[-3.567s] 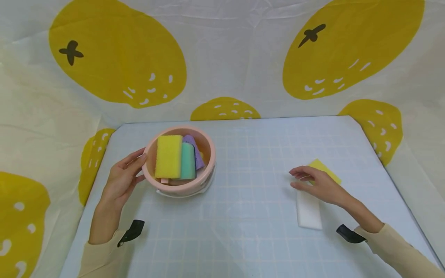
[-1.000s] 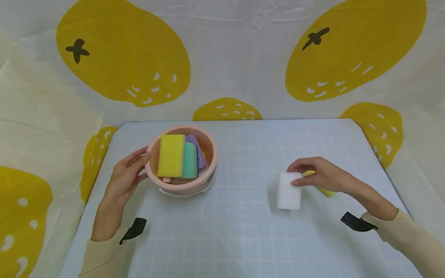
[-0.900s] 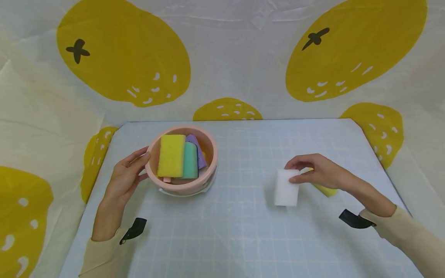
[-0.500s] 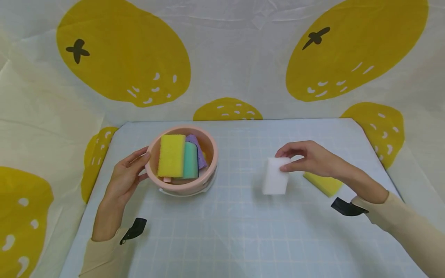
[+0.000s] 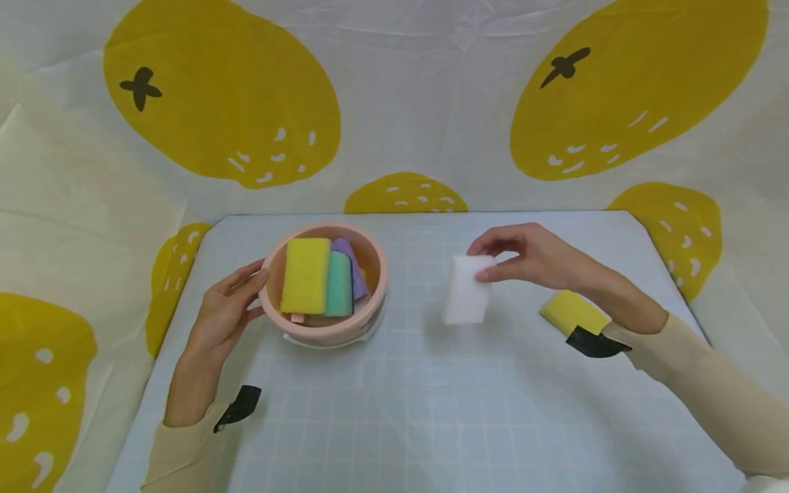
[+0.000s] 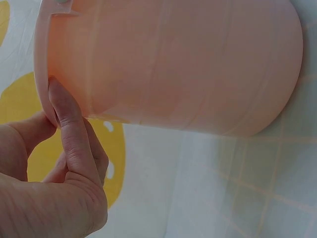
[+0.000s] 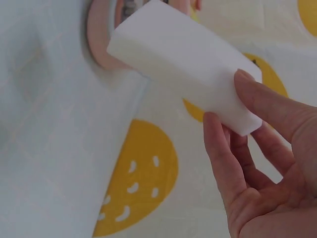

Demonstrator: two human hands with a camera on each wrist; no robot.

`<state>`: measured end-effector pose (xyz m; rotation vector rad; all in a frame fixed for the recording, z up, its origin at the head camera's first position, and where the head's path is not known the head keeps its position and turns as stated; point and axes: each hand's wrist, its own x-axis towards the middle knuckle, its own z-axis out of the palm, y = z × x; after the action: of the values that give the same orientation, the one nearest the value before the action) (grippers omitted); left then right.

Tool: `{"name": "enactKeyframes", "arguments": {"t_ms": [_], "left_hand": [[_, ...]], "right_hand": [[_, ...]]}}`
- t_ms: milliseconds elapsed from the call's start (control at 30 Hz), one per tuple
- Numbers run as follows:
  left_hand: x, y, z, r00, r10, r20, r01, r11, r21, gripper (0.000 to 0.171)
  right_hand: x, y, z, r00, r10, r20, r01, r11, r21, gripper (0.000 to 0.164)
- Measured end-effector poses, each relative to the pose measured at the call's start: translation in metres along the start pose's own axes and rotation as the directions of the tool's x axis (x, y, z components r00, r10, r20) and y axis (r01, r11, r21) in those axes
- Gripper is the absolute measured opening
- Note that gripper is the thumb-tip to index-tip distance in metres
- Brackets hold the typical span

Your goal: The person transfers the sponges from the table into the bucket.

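My left hand pinches the rim of a pink bucket at its left side; the left wrist view shows thumb and fingers on either side of that rim. Inside the bucket lie a yellow sponge, a teal sponge and a purple piece. To the right of the bucket, my right hand pinches a white sponge block by its upper end, above the table. In the right wrist view the block is tilted, with the thumb on one face and fingers on another.
Another yellow sponge lies on the table under my right forearm. The bucket's white handle hangs down around its front. A pale blue gridded tabletop spreads below, with a lemon-print sheet behind it.
My right hand has picked up the white block from the table and carried it left toward the bucket, uncovering the loose yellow sponge. My left hand stays at the bucket rim.
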<state>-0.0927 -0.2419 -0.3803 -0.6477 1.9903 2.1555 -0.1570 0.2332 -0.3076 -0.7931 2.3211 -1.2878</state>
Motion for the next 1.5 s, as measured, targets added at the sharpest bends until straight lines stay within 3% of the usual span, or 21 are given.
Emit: {"name": "enactKeyframes", "arguments": {"t_ms": [533, 800, 1233, 1500], "left_hand": [[-0.001, -0.002, 0.000, 1.000, 0.029, 0.002, -0.029, 1.000, 0.005, 0.076], [-0.001, -0.001, 0.000, 1.000, 0.023, -0.011, -0.023, 1.000, 0.007, 0.076], [0.000, -0.002, 0.000, 1.000, 0.024, -0.001, -0.024, 1.000, 0.003, 0.076], [0.001, -0.001, 0.000, 1.000, 0.018, 0.007, -0.018, 1.000, -0.008, 0.076]], "right_hand": [[0.050, -0.030, 0.000, 0.998, -0.061, -0.023, 0.061, 0.998, 0.016, 0.032], [0.078, -0.044, 0.006, 0.988, -0.154, 0.013, 0.153, 0.987, 0.052, 0.032], [0.119, -0.046, 0.027, 0.969, -0.242, 0.056, 0.229, 0.958, 0.173, 0.029], [0.142, -0.040, 0.042, 0.942, -0.318, 0.103, 0.287, 0.928, 0.237, 0.029]]}}
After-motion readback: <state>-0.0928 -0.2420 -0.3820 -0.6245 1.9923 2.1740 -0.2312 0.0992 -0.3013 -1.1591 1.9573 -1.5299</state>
